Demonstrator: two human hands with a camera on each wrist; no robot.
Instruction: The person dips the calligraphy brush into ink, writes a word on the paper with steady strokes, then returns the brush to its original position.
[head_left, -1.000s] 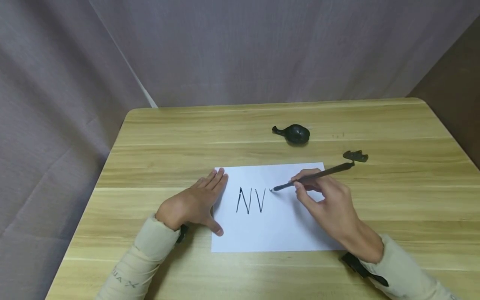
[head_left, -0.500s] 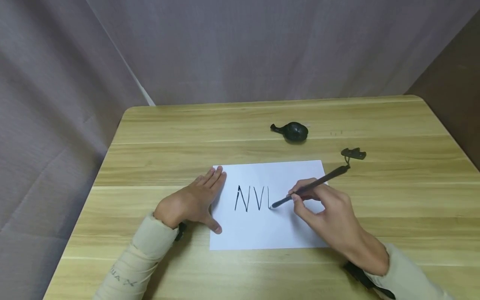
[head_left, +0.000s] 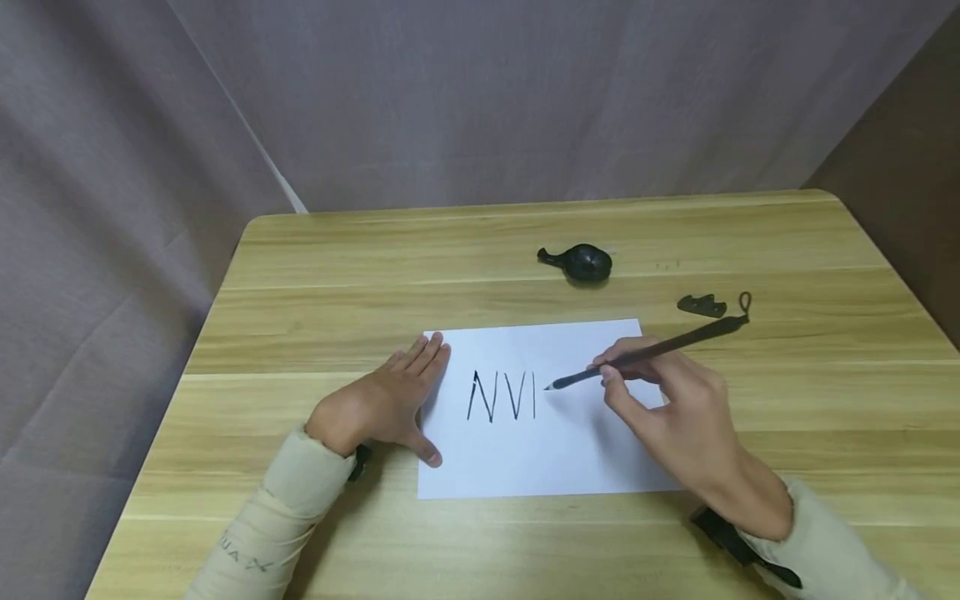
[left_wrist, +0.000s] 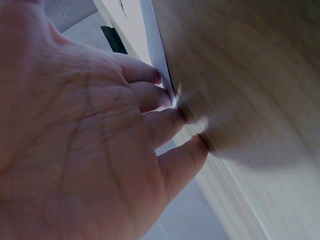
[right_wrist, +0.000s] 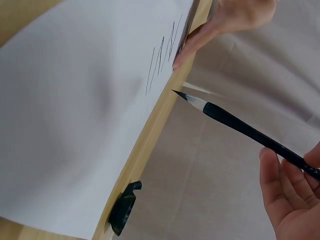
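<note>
A white sheet of paper (head_left: 510,471) lies on the wooden table, bearing thin black strokes that read "NVI". My left hand (head_left: 378,408) rests at the sheet's left edge, fingers straight and thumb spread. In the left wrist view its fingertips (left_wrist: 175,115) meet the edge of the paper. My right hand (head_left: 678,417) pinches a dark writing brush (head_left: 701,334) at mid-handle, its looped end pointing back and to the right. The brush's pale bristles (right_wrist: 196,102) taper to a black point, which in the right wrist view stands off the sheet. In the head view the tip is just right of the "I".
Beyond the paper sits a dark gourd-shaped vessel (head_left: 587,263) with a short stem. A small dark brush rest (head_left: 702,306) with a wavy top lies to its right, near the brush's end. Grey curtains (head_left: 480,100) hang behind the table (head_left: 360,283).
My right hand has drawn the brush downward, leaving the upright "I" stroke, then moved up and slightly right. The left hand has stayed on the paper.
</note>
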